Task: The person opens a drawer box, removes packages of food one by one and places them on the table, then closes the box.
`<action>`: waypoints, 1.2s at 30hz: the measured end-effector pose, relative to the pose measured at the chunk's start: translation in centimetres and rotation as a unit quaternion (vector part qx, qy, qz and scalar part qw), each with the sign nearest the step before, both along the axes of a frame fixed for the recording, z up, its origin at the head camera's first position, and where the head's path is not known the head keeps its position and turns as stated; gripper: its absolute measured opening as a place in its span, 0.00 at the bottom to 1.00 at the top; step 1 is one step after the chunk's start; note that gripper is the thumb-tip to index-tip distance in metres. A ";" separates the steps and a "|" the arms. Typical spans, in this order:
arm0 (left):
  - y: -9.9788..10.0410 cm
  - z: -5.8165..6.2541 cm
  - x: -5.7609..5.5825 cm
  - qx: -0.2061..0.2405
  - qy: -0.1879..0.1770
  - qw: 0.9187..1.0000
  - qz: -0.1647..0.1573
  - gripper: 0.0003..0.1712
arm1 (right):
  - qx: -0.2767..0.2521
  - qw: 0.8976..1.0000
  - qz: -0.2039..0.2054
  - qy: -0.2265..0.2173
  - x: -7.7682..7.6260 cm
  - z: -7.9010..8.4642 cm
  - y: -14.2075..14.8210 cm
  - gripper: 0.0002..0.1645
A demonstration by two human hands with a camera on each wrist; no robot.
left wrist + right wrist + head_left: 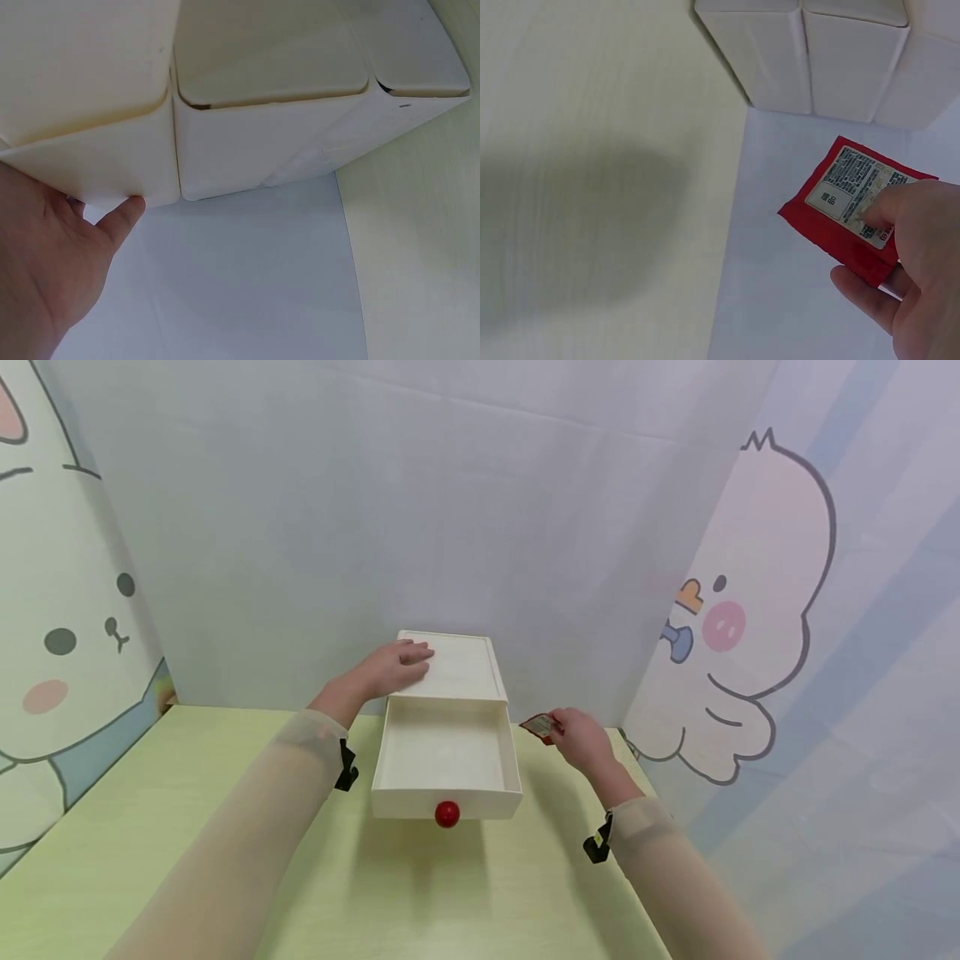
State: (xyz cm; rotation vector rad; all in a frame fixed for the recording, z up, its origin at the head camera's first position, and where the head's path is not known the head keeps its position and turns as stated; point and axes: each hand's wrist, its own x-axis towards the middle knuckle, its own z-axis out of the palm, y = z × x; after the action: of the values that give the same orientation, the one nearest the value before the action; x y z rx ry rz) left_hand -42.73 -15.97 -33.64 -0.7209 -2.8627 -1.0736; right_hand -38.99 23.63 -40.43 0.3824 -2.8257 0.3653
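Observation:
A white drawer box (459,667) stands on the table with its top drawer (447,802) pulled out, a red round knob (447,814) on the front. Nothing lies in the part of the drawer that shows. My left hand (392,668) rests on the box's top at the left edge, fingers extended. In the left wrist view, the thumb (126,219) touches the white side wall. To the right of the drawer, my right hand (581,739) pinches a small red packet (832,202) between thumb and fingers. Its printed label faces up in the right wrist view.
The pale yellow-green table (247,760) spreads around the box. A plain grey curtain (450,510) hangs close behind it. Cartoon-printed panels stand at both sides, with a rabbit (60,568) on the left and a duck (750,610) on the right.

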 end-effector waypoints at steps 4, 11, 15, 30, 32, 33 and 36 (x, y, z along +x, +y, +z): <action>-0.1 0.0 0.1 -0.005 -0.003 1.000 0.004 0.34 | 0.007 1.000 0.000 -0.005 0.1 -1.6 -0.4 0.14; 0.0 -0.1 0.2 -0.001 -0.010 1.000 0.006 0.34 | 0.042 0.999 0.008 -0.009 0.2 -4.1 -1.1 0.08; 0.0 -0.2 0.2 0.005 -0.010 1.000 0.005 0.34 | 0.060 0.998 0.013 -0.024 0.2 -5.3 -1.5 0.09; -0.2 -0.4 0.0 0.003 -0.007 1.000 0.001 0.34 | 0.069 0.991 0.056 -0.097 -1.3 -8.3 -2.6 0.15; -0.2 -0.4 -0.1 0.003 -0.006 1.000 0.001 0.34 | 0.059 0.991 0.053 -0.103 -1.7 -8.5 -2.7 0.14; -0.3 -0.4 -0.1 0.004 -0.007 1.000 0.001 0.34 | 0.056 0.992 0.050 -0.105 -1.8 -8.6 -2.8 0.14; -0.3 -0.4 -0.1 0.008 -0.008 1.000 0.003 0.34 | 0.051 0.991 0.043 -0.118 -2.2 -8.9 -3.0 0.13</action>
State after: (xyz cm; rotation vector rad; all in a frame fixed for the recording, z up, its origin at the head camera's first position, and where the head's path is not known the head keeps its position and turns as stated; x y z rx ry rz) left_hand -42.80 -16.27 -33.99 -0.7064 -2.8646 -1.1066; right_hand -41.23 20.64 -49.35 0.5146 -3.0741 0.3003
